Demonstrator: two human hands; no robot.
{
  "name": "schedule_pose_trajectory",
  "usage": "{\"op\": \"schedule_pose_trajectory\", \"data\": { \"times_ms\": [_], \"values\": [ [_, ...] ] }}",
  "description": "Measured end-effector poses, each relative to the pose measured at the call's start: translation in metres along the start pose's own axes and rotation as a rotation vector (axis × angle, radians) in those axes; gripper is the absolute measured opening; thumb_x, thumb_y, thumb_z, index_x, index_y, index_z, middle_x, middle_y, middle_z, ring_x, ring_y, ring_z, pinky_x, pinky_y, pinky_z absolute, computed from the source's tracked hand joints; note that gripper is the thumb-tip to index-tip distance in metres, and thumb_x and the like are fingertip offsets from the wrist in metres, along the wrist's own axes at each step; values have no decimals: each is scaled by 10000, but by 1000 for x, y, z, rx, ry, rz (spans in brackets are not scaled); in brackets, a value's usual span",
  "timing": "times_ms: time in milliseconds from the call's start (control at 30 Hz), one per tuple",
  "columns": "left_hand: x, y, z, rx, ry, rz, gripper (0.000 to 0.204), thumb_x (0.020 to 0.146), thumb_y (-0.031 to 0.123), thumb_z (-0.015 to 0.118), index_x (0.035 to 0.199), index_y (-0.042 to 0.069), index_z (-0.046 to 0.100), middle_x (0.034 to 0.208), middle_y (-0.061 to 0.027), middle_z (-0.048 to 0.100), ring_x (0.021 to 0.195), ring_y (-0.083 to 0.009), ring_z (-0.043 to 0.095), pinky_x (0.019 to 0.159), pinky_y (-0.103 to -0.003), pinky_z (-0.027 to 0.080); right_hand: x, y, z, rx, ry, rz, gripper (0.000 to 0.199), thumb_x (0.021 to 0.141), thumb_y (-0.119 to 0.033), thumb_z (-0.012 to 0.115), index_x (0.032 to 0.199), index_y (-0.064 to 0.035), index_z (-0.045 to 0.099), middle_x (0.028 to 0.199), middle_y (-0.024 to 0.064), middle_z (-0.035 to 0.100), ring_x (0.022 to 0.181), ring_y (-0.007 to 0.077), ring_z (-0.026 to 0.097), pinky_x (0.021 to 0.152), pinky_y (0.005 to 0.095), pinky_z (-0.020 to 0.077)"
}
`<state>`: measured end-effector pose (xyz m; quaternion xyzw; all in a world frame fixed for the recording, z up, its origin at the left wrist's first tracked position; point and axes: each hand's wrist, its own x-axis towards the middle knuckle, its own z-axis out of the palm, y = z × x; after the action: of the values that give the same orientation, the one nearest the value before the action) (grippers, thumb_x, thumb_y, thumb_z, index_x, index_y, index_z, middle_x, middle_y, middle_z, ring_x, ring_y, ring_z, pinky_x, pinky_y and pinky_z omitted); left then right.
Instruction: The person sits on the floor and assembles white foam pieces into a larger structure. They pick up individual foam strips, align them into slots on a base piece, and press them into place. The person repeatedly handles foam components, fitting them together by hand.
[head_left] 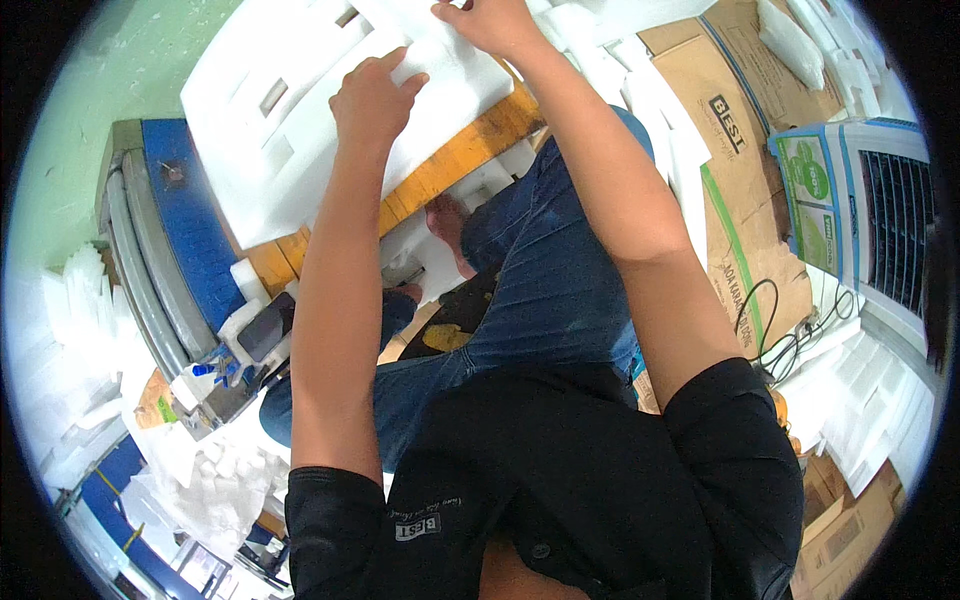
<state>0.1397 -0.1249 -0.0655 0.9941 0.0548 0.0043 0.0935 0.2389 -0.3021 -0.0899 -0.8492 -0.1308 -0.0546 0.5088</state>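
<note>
Item: slotted white foam sheet [305,125], lying on the worktop [445,160], overhanging its near edge at left.
Left hand [372,95]: on or just over the sheet; grip loose, thumb apart from index finger, nothing enclosed.
Right hand [490,25]: over white foam at the upper rim; whether its grip pinches anything, cannot tell.
Risks, judged: the overhanging part could tip or slide if pushed nearward; thin foam beside the slots could tear if pulled unevenly.
Surface: yellow-brown wooden edge, worn, dark-stained.
Room: grey rollers [145,260] beside a blue panel [185,185], left; printed cardboard [700,100], louvred unit [890,205] and black cable [770,345], right; foam offcuts [225,480], lower left.
</note>
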Motion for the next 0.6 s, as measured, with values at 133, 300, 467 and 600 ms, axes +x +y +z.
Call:
{"op": "schedule_pose_trajectory", "data": {
  "times_ms": [133, 300, 467, 600],
  "values": [
    [-2, -1, 2, -30, 13, 8, 524, 899, 462, 766, 1377, 262, 691, 1247, -94, 727, 1166, -296, 686, 969, -568, 491, -4, -9, -2, -28, -7, -10, 295, 910, -268, 723, 1029, -8, 794, 944, 255, 753, 902, 407, 736, 846, 461, 575],
    [-5, 0, 6, -9, 68, 39, 573, 878, 500, 778, 1385, 249, 688, 1203, -127, 744, 1106, -333, 716, 983, -507, 535, -4, -6, 3, -123, 80, -123, 286, 890, -264, 744, 988, -1, 797, 857, 255, 739, 825, 411, 731, 799, 466, 579],
    [-7, 6, 4, -33, 54, 3, 542, 887, 495, 773, 1382, 290, 691, 1161, -111, 759, 1088, -317, 728, 977, -574, 496, -6, -3, 6, -155, 144, -143, 283, 860, -281, 767, 921, -8, 808, 835, 243, 739, 798, 406, 734, 773, 457, 585],
    [-7, 6, 5, -28, 60, -6, 522, 899, 496, 762, 1382, 312, 688, 1151, -102, 761, 1088, -302, 725, 973, -598, 467, -3, -3, 6, -184, 148, -226, 275, 849, -264, 758, 900, 3, 800, 845, 245, 736, 800, 407, 733, 745, 465, 576]
  ]
}}
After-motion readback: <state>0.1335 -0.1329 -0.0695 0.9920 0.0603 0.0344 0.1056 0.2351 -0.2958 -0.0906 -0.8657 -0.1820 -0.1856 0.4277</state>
